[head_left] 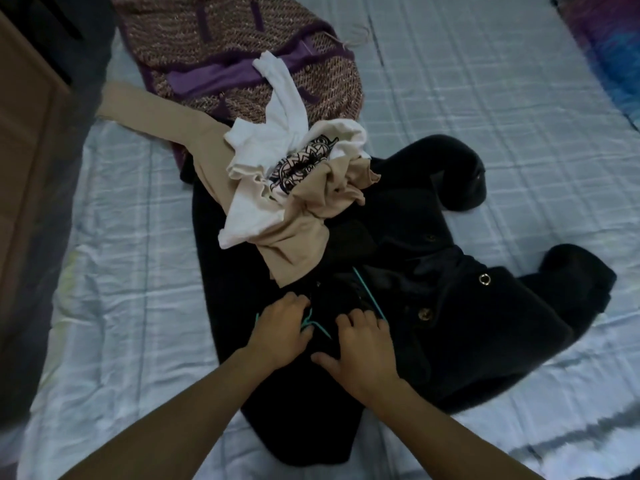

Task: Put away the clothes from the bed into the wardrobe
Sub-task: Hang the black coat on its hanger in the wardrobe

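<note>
A black coat (450, 306) with gold buttons lies spread on the bed (485, 98). A teal hanger (367, 292) pokes out of its collar area. My left hand (280, 327) rests over the hanger's hook end, fingers curled on it. Beside it, my right hand (360, 344) presses on the coat's fabric, fingers spread. On the coat's upper part lie a beige garment (298, 244) and a white printed shirt (277, 157). Behind them sits a purple tweed jacket (225, 50).
The bed has a pale blue checked sheet. A wooden panel (24, 150) and dark floor lie at the left edge. A colourful pillow (606, 46) sits at the top right corner.
</note>
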Demonstrator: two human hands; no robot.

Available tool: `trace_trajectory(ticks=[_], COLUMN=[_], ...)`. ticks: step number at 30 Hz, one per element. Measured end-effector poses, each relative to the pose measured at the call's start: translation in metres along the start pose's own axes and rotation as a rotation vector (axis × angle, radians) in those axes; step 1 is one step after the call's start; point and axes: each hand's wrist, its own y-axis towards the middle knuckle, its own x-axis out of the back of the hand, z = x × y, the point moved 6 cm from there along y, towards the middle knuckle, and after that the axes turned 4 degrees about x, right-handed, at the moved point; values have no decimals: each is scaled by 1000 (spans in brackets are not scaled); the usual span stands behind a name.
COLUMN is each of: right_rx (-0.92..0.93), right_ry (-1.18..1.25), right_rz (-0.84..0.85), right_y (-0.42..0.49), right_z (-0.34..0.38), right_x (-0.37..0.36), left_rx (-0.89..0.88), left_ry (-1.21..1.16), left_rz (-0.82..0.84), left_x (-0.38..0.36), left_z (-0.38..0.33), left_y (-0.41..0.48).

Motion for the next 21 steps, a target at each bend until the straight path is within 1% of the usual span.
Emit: trace_trajectory(ticks=[3,6,10,13,17,19,21], right_rx=[-7,22,41,65,70,74,88], right_ry=[-91,-135,-96,-24,82,104,99], right_rz=[7,38,27,-2,-99,-166,-253], right_y=[-18,-23,-16,-18,-37,-48,-59], right_z=[-2,-7,-10,-13,-30,-39,-48], right_x=[-18,-32,-35,-30,-5,13,37], left_rx=[27,38,67,19,-104,-160,-194], left_ry=[46,-18,-199,-229,-135,-16,157], left_rz=[-36,-22,-8,-54,-184,-239,-272], left_x=[-13,-20,-22,-21,-9,4,23], left_z=[-5,-7,-9,-18,-49,-71,-97], left_y=[-8,-17,-24,-37,-62,-70,-76])
